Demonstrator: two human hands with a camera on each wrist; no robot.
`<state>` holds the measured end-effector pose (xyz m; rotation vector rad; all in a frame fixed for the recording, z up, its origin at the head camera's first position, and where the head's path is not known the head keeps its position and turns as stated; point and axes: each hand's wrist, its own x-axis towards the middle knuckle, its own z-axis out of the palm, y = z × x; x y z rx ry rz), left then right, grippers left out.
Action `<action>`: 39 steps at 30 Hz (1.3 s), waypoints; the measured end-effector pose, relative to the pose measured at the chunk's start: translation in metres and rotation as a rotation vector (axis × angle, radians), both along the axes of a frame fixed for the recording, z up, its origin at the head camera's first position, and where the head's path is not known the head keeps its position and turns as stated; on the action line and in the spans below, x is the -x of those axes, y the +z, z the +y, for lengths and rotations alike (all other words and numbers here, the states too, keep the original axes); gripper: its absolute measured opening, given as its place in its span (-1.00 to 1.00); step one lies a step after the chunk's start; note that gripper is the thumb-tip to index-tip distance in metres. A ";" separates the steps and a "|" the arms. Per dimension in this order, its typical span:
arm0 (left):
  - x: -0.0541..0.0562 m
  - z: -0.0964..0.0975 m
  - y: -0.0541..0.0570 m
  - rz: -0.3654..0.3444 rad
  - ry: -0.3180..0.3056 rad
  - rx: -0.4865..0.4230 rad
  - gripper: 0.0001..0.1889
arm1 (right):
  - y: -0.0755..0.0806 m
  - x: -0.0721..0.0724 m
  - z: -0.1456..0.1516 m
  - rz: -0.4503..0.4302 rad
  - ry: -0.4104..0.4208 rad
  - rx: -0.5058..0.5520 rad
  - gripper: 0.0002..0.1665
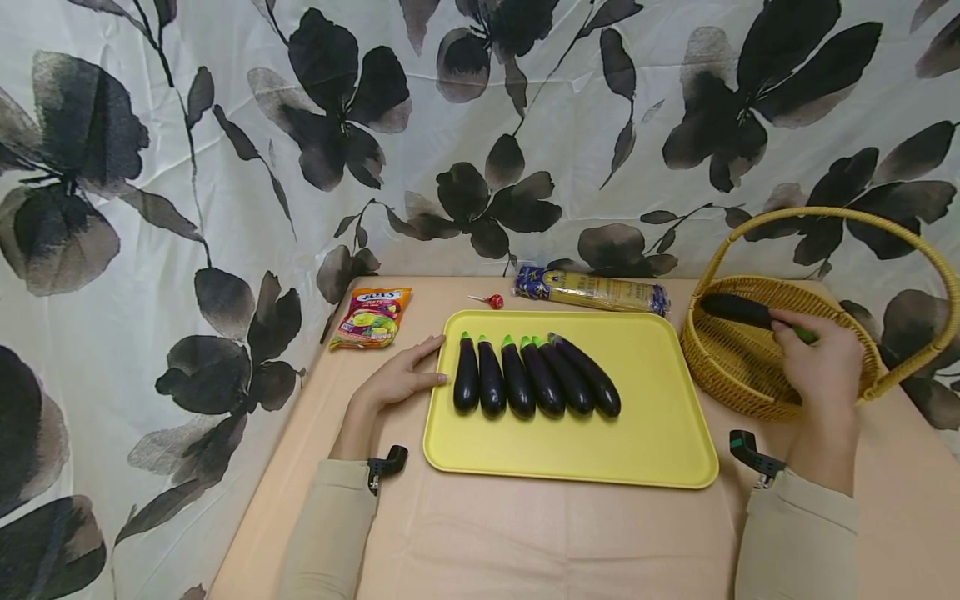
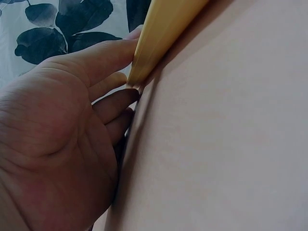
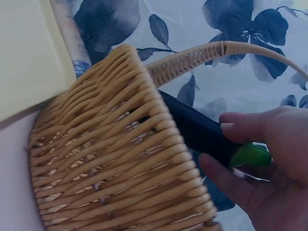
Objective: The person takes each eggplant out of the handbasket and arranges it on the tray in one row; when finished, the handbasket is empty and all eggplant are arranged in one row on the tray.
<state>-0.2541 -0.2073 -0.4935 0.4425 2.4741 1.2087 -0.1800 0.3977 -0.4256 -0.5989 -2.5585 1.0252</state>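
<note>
My right hand (image 1: 821, 354) grips an eggplant (image 1: 735, 310) near its green stem end, over the wicker basket (image 1: 720, 383). In the right wrist view the thumb and fingers pinch this eggplant (image 3: 195, 122), whose far end is hidden behind the basket's rim. My left hand (image 1: 397, 375) touches the left edge of a yellow tray (image 1: 570, 454) with extended fingers and thumb. Up close, the left wrist view has that hand (image 2: 62, 125) against the tray's side (image 2: 161, 36). Several dark purple eggplants (image 1: 521, 379) lie side by side in a row on the tray.
Behind the tray lie a pasta packet (image 1: 592, 289) and a red wrapped lollipop (image 1: 495, 301). A colourful snack bag (image 1: 371, 317) lies at the back left. The basket's tall handle (image 1: 840, 213) arches up at the right, near the floral cloth (image 1: 480, 125).
</note>
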 end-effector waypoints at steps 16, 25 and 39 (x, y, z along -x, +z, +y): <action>0.001 -0.001 -0.001 -0.008 0.003 -0.005 -0.14 | 0.023 -0.005 -0.028 0.414 0.075 0.122 -0.63; 0.000 0.000 -0.001 -0.002 -0.001 0.000 -0.12 | 0.028 -0.003 -0.042 0.450 0.197 0.040 -0.74; 0.002 -0.001 -0.002 -0.007 0.018 0.023 -0.14 | 0.030 0.004 -0.053 0.523 0.257 0.132 -0.74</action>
